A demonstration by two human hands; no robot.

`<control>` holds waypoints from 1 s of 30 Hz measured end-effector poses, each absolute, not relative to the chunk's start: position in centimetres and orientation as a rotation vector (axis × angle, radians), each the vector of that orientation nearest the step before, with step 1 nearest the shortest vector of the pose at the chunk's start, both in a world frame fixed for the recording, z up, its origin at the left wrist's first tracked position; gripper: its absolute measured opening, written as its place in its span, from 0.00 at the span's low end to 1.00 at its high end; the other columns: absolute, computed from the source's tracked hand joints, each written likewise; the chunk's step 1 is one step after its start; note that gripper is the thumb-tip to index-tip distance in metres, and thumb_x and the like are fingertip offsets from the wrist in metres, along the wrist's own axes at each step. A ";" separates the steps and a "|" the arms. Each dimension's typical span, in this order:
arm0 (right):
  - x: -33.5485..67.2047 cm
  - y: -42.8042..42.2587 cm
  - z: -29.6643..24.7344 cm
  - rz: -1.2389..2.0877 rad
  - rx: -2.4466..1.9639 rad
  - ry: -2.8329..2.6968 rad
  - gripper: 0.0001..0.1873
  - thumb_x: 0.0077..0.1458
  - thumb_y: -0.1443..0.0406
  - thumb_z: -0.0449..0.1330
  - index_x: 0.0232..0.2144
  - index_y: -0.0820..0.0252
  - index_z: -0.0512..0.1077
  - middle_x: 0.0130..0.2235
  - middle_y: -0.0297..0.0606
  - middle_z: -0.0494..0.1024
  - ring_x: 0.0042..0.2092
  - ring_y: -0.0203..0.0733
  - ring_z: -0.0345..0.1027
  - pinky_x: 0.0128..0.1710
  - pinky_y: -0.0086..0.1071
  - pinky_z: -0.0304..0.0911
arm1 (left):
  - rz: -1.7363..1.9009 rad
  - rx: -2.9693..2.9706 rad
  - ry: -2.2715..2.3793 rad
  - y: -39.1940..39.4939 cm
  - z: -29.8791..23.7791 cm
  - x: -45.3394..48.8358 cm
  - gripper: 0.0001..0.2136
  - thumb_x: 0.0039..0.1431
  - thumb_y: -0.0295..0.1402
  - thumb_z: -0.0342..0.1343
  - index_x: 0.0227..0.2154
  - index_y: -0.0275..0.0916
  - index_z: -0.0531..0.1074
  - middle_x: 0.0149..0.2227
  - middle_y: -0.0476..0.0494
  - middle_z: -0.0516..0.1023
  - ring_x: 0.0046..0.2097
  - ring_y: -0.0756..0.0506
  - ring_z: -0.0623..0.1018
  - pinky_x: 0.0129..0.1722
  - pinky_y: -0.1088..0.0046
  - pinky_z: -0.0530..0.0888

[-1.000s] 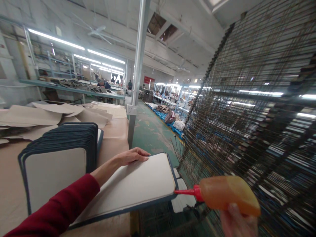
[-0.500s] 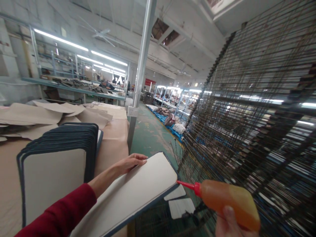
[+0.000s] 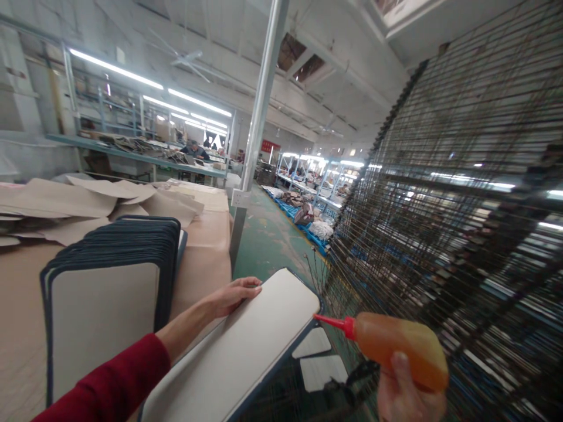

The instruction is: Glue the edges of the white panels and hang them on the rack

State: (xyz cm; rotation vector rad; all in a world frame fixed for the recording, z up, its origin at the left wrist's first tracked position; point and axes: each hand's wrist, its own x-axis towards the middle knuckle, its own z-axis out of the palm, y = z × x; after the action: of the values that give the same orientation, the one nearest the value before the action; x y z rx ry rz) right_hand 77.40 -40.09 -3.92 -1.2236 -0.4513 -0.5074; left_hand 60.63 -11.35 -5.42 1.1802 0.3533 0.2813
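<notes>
My left hand (image 3: pixel 237 295), in a dark red sleeve, grips the far left edge of a white panel (image 3: pixel 246 340) with a dark blue border. The panel is tilted, its near end running out of the picture's bottom. My right hand (image 3: pixel 407 387) is wrapped round a squeeze bottle (image 3: pixel 398 346) of amber liquid. The bottle's red nozzle (image 3: pixel 332 321) points left, its tip at the panel's right edge near the rounded corner. To the left stands a packed row of similar blue-edged panels (image 3: pixel 105 305), upright on the table.
Beige sheets (image 3: pixel 74 199) lie in a loose pile on the brown-covered table (image 3: pixel 204 252). A metal post (image 3: pixel 259 105) with a socket box rises at its edge. A tall wire rack (image 3: pixel 422 193) fills the right side. White pieces (image 3: pixel 323 372) lie low beneath the panel. A person (image 3: pixel 196 151) sits far back.
The nozzle tip has moved slightly up along the panel's right edge, toward the corner. My right hand and bottle have shifted left. The left hand keeps its hold, and the view has turned slightly.
</notes>
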 end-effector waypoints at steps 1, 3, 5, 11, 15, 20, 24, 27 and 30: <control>77.4 -39.8 -4.1 -0.504 -1.202 -0.464 0.21 0.32 0.63 0.72 0.32 0.57 0.71 0.39 0.44 0.77 0.51 0.61 0.65 0.41 0.49 0.70 | 0.277 1.175 0.348 -11.3 -5.5 60.6 0.21 0.39 0.42 0.67 0.32 0.37 0.66 0.26 0.51 0.75 0.26 0.51 0.73 0.26 0.77 0.68; 77.3 -39.4 -4.4 -0.486 -1.200 -0.484 0.19 0.34 0.62 0.71 0.32 0.58 0.71 0.38 0.44 0.77 0.47 0.59 0.68 0.40 0.47 0.70 | 0.272 1.167 0.337 -11.3 -5.6 60.4 0.21 0.40 0.42 0.67 0.33 0.38 0.65 0.26 0.52 0.74 0.26 0.51 0.73 0.26 0.77 0.68; 77.3 -39.1 -4.5 -0.493 -1.242 -0.478 0.18 0.34 0.62 0.71 0.30 0.59 0.71 0.36 0.44 0.77 0.45 0.57 0.69 0.39 0.45 0.70 | 0.269 1.170 0.331 -11.2 -5.6 60.2 0.21 0.40 0.42 0.67 0.33 0.39 0.65 0.26 0.52 0.74 0.26 0.51 0.73 0.26 0.77 0.68; 77.7 -38.6 -4.5 -0.407 -1.250 -0.435 0.16 0.31 0.62 0.72 0.25 0.58 0.71 0.30 0.42 0.76 0.36 0.49 0.71 0.33 0.38 0.70 | 0.246 1.184 0.352 -11.0 -5.1 59.6 0.22 0.40 0.44 0.66 0.33 0.39 0.63 0.25 0.54 0.72 0.25 0.51 0.72 0.24 0.78 0.67; 77.4 -37.7 -4.5 -0.291 -1.140 -0.416 0.18 0.34 0.63 0.71 0.31 0.59 0.71 0.32 0.36 0.76 0.32 0.40 0.70 0.31 0.30 0.69 | 0.261 1.183 0.359 -10.8 -5.2 59.3 0.23 0.40 0.44 0.66 0.33 0.39 0.63 0.25 0.54 0.72 0.25 0.52 0.72 0.24 0.78 0.67; 76.5 -36.9 -3.7 -0.163 -0.983 -0.429 0.20 0.35 0.64 0.70 0.34 0.58 0.71 0.33 0.31 0.77 0.34 0.34 0.70 0.34 0.23 0.68 | 0.260 1.195 0.359 -10.5 -5.7 59.3 0.23 0.40 0.45 0.66 0.33 0.38 0.63 0.26 0.53 0.72 0.25 0.52 0.72 0.25 0.77 0.67; 76.3 -36.7 -4.2 -0.163 -1.023 -0.455 0.19 0.39 0.62 0.69 0.36 0.59 0.71 0.32 0.32 0.76 0.35 0.36 0.70 0.34 0.25 0.67 | 0.276 1.172 0.361 -10.2 -6.1 59.6 0.24 0.38 0.45 0.67 0.34 0.38 0.63 0.26 0.53 0.72 0.25 0.52 0.72 0.26 0.77 0.67; 76.6 -36.5 -5.1 -0.231 -1.104 -0.492 0.18 0.42 0.59 0.67 0.34 0.62 0.71 0.33 0.38 0.76 0.38 0.43 0.70 0.35 0.33 0.67 | 0.275 1.169 0.369 -10.1 -6.1 59.7 0.25 0.37 0.45 0.67 0.33 0.38 0.63 0.25 0.53 0.72 0.25 0.52 0.72 0.26 0.77 0.67; 76.9 -36.4 -6.0 -0.306 -1.182 -0.509 0.19 0.42 0.56 0.67 0.33 0.63 0.71 0.33 0.42 0.75 0.40 0.48 0.69 0.35 0.37 0.67 | 0.277 1.178 0.383 -10.0 -6.0 59.8 0.26 0.35 0.46 0.68 0.32 0.38 0.63 0.25 0.53 0.72 0.24 0.52 0.71 0.25 0.77 0.68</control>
State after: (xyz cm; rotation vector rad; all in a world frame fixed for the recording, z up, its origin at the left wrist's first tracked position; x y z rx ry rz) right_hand 76.86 -36.43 -5.99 -1.1823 -0.5085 -0.3064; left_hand 59.82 -9.99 -6.03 1.1776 0.3831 0.2768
